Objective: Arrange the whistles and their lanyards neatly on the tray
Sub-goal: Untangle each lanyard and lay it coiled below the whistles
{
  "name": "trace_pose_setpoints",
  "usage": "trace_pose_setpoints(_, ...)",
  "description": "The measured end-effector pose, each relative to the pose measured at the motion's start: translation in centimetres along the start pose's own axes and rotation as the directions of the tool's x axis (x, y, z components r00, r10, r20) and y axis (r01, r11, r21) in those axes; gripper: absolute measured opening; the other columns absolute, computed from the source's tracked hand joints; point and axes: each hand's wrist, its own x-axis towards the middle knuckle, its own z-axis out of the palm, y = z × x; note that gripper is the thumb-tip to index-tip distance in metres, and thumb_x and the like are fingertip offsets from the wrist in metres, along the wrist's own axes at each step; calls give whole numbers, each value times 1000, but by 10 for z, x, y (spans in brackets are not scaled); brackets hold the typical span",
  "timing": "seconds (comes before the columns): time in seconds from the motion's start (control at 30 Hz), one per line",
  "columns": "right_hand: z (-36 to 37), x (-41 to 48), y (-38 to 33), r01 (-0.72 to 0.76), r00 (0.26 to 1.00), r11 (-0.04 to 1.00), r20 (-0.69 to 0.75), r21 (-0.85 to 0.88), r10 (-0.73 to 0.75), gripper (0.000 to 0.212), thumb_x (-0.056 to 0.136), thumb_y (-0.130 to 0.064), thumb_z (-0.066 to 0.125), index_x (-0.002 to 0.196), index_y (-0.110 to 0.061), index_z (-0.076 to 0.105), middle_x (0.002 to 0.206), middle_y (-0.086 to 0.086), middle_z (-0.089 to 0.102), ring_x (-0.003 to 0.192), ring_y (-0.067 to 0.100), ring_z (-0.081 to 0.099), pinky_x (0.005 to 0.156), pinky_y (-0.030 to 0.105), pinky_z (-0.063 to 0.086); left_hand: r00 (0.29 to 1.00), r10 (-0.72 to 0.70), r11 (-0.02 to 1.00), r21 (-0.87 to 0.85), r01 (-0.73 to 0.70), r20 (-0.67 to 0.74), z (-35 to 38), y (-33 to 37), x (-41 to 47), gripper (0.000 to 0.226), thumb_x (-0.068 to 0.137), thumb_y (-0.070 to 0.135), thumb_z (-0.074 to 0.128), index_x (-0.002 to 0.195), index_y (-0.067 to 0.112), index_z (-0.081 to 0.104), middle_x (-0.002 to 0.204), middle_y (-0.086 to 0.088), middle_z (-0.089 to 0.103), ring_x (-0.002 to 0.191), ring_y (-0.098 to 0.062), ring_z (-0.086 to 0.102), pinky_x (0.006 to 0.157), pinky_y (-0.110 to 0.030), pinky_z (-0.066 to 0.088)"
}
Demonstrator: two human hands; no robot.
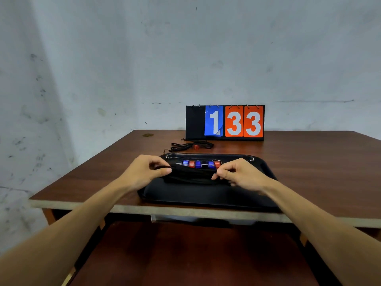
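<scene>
Progress well along: whistles [201, 164] are lying in a row on the tray [206, 200] just beyond the fingers [165, 171]; left hand [142, 172] and right hand [241, 175] are pinching the bundled lanyards [193, 176]. Farther beyond, one red whistle [196, 146] is waiting off-tray.

A tray [206, 200] sits on the counter [309, 162], with a row of whistles [201, 164] toward its far side and bundled lanyards [193, 175] before them. Behind the tray lies a loose lanyard [185, 145]. A scoreboard [224, 122] stands farthest back.

Glossy black plastic tray [206, 198] (matt cloth lanyards [191, 175] inside) on smooth wood table [309, 162].
</scene>
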Motion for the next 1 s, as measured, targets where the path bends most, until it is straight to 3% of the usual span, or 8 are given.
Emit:
trace_pose_setpoints(0.1,-1,-2,8,62,998,994,33,-92,-59,19,93,-17,58,103,-17,74,81,-19,64,72,-11,58,68,9,43,998,-33,996,82,28,56,-6,-9,-3,7,80,15,74,85,20,74,85,0,74,83,-14,68,82,-27,52)
trace_pose_setpoints(0.2,3,-2,19,124,992,965,25,-230,-121,20,87,-17,66,105,-18,74,93,-16,64,88,-3,60,82,9,41,995,-28,989,149,13,96,-7,-12,-2,11,80,14,73,86,23,73,88,3,73,83,-6,67,78,-15,51)
trace_pose_setpoints(0.3,8,-5,23,166,985,935,4,-314,-174,24,84,-17,69,108,-17,73,91,-10,64,88,2,60,79,3,41,994,-16,977,211,-7,105,-4,-15,2,15,81,11,72,83,26,71,85,1,72,80,-5,66,72,-9,48)
trace_pose_setpoints(0.47,7,-6,23,175,979,897,-24,-407,-202,30,90,-11,61,119,-17,66,94,-3,59,83,3,53,75,3,39,995,-33,989,150,19,91,6,-18,3,18,87,5,64,81,22,65,76,-9,70,65,-9,66,59,-13,49)
trace_pose_setpoints(0.67,8,-7,21,165,974,923,-90,-349,-208,32,94,-7,53,123,-17,63,83,-10,48,74,4,54,74,8,43,1000,-13,996,93,11,17,5,-15,6,21,85,1,65,76,21,66,74,3,67,61,5,61,62,-6,45)
trace_pose_setpoints(0.73,7,-7,22,154,975,927,-100,-342,-198,31,93,-6,55,120,-17,65,85,-10,50,72,3,56,76,10,46,999,-36,995,95,33,30,6,-16,7,20,85,3,66,78,22,67,75,3,68,64,2,61,64,-8,46)
trace_pose_setpoints(0.87,7,-9,21,166,972,947,-118,-276,-205,23,84,-9,69,104,-18,74,88,-12,60,77,-5,59,76,9,47,1000,-13,984,176,14,-9,11,-23,3,17,82,6,70,81,23,73,87,3,70,85,-11,65,83,-23,47)
trace_pose_setpoints(1.0,6,-10,19,145,978,964,-118,-222,-174,19,76,-10,76,94,-17,77,84,-14,67,86,-5,61,79,6,45,996,84,957,282,-75,-19,16,-24,-2,15,80,5,71,84,19,76,84,10,64,83,-6,59,75,-14,39)
